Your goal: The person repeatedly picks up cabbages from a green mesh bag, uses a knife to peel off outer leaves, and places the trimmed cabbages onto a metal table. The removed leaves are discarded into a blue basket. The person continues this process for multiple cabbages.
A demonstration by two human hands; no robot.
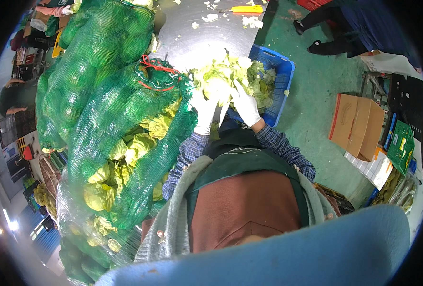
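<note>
A pale green head of cabbage or lettuce, its outer leaves spread, is held over the near end of the steel table. My left hand, in a white glove, supports it from the left and below; glare hides the fingers. My right hand, also white-gloved, grips its right side, with fingers against the outer leaves. Just right of the table, below my right hand's level, stands a blue plastic crate containing loose green leaves. A yellow-handled knife lies at the table's far end among leaf scraps.
Green mesh sacks of leafy heads crowd the left side. The nearer sack gapes, showing yellowish heads; red string lies at its end. Right, a cardboard box and a green crate stand beyond the floor. Another person is upper right.
</note>
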